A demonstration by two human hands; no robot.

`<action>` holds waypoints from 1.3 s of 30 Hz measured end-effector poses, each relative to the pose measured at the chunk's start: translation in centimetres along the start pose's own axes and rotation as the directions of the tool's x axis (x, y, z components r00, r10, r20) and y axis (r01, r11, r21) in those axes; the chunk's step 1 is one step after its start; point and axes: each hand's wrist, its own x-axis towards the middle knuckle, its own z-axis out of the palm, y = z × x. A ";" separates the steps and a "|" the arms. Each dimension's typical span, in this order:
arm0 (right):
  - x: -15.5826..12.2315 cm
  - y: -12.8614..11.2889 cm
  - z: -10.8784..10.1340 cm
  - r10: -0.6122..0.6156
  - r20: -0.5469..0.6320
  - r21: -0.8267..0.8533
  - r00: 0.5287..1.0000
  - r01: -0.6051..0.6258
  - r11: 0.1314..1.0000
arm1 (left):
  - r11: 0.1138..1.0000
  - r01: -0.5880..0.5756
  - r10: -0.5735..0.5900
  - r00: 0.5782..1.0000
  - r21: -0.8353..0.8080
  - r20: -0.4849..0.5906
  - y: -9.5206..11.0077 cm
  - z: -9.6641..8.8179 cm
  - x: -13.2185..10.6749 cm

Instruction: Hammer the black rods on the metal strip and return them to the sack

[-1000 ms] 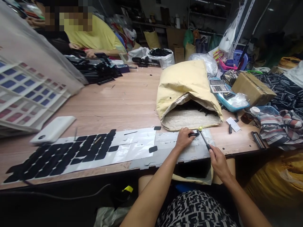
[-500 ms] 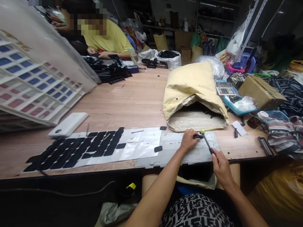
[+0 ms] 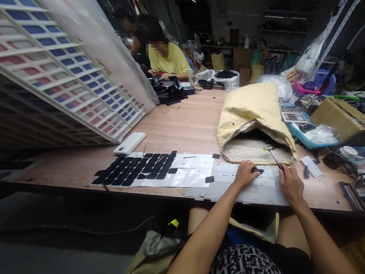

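My left hand is closed on a small black part, pressing it on a grey sheet at the table's front edge. What the part is cannot be made out. To its right, my right hand is wrapped round the handle of a small hammer. The hammer's head has a yellowish face and is raised above the black part, apart from it. Just behind both hands lies a yellow sack, its mouth facing me and dark things inside.
Black rounded pieces lie in rows on white paper at left. A white power bank and a tilted plastic crate stand beyond. A calculator rests over a blue tray. A person in yellow sits across.
The hammer head has risen from the black part, up and away toward the sack. My left hand still holds the part. The view has turned left, so the scene sits further right.
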 end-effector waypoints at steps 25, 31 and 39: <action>0.9 -0.2 3.0 0.002 0.060 -0.243 0.998 0.012 0.970 | 0.966 0.183 -0.242 0.890 0.182 0.388 -0.3 3.9 -19.8; 0.7 -0.4 2.8 0.011 0.077 -0.237 0.997 0.008 0.972 | 0.871 0.303 -0.480 0.694 0.387 0.536 -0.6 4.6 -19.9; 0.5 -0.4 2.7 0.007 0.072 -0.236 0.997 0.010 0.972 | 0.981 -0.089 -0.096 0.558 0.175 0.824 5.5 1.1 -16.6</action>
